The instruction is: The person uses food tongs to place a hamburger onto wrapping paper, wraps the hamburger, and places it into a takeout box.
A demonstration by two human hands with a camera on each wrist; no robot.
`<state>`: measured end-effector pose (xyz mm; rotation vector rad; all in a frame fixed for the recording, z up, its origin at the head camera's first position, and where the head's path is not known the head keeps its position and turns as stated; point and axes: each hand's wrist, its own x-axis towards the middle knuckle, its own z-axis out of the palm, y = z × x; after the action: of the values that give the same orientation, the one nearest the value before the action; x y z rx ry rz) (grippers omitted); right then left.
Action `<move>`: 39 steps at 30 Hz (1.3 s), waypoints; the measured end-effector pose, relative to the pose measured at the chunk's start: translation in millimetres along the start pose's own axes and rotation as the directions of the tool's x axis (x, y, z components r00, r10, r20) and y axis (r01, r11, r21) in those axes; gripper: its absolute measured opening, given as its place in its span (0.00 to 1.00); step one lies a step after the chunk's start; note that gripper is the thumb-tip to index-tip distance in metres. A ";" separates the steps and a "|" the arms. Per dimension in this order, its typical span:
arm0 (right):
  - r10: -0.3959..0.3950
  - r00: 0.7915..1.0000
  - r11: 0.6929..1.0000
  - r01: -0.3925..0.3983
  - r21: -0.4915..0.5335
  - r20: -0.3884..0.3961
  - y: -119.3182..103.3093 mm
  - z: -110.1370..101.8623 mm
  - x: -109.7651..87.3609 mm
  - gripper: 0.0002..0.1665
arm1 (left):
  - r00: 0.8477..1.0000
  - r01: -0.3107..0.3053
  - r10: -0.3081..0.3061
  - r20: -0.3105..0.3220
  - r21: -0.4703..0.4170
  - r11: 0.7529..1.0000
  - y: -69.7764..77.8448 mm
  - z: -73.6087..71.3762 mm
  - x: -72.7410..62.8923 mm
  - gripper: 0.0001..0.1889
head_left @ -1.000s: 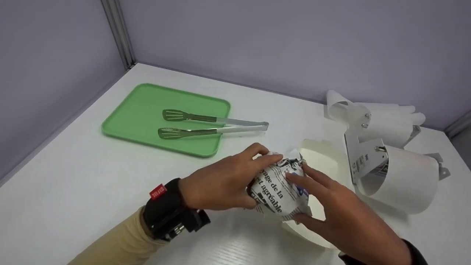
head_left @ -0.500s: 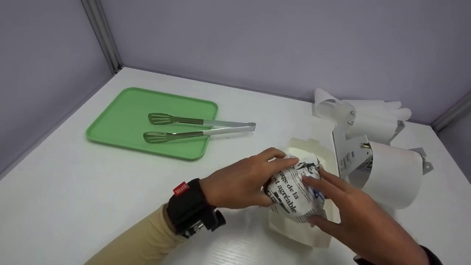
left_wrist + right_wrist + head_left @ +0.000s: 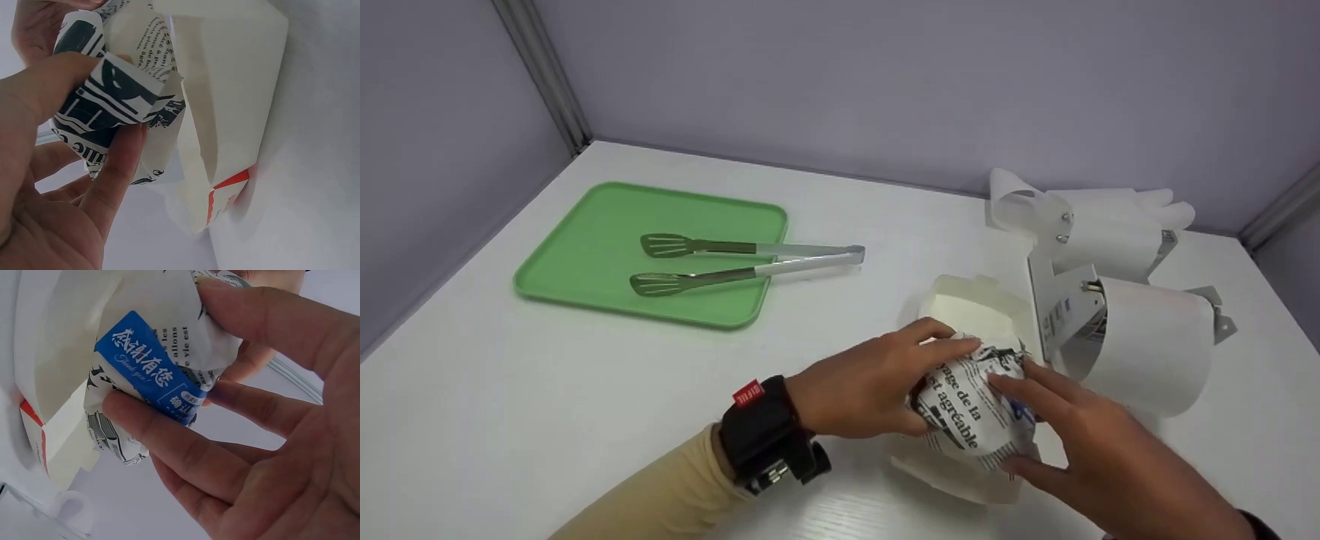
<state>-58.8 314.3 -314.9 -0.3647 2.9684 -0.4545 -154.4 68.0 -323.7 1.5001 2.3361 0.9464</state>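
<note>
Both hands grip a rounded parcel (image 3: 979,405) wrapped in newsprint-patterned paper. In the head view it overlaps the middle of an opened white paper box (image 3: 971,304). My left hand (image 3: 862,386) grips its left side, thumb and fingers on the wrapper. From the right, my right hand (image 3: 1099,439) holds it with thumb and fingertips. A blue sticker (image 3: 152,368) shows on the wrapper in the right wrist view. Beside the parcel, the left wrist view shows the box's pale wall (image 3: 236,84) with a red-printed corner. The parcel's contents are hidden.
Metal tongs (image 3: 810,262) with slotted ends lie spread, partly on a green tray (image 3: 585,240) at the left. Right of the box stand white curved-sheet objects with metal brackets, one nearer (image 3: 1162,345) and one behind it (image 3: 1110,229). Walls border the table's back.
Both hands have carried the parcel rightward, from the box's left side to over its middle. The head view has turned, so the tray and tongs appear farther left. The grips look the same.
</note>
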 end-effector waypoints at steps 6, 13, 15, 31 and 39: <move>-0.013 1.000 1.000 0.013 -0.003 0.026 1.2 5.0 0.9 0.47 | 0.999 0.047 -0.047 0.021 -0.008 0.999 -2.3 9.5 2.0 0.43; 0.049 0.993 0.998 -0.054 0.043 0.109 -5.6 9.6 5.7 0.46 | 0.994 0.099 -0.100 0.046 0.028 0.995 -2.7 16.2 2.3 0.39; 0.094 0.985 0.993 -0.103 0.053 0.147 -8.4 10.0 7.8 0.45 | 0.993 0.107 -0.109 0.053 0.034 0.994 -2.3 16.9 1.9 0.38; 0.036 0.992 0.997 -0.043 0.062 0.118 -16.7 15.4 9.5 0.39 | 0.976 0.161 -0.157 0.151 -0.015 0.987 -4.8 12.7 -8.0 0.46; -0.003 0.999 0.998 0.000 0.060 0.051 -16.2 18.7 11.0 0.47 | 0.967 0.229 -0.229 0.111 0.014 0.973 -4.6 15.7 -10.0 0.46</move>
<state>-63.1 291.4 -328.5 -0.3668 2.8975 -0.5254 -145.4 64.3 -340.3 1.2151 2.3645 0.7821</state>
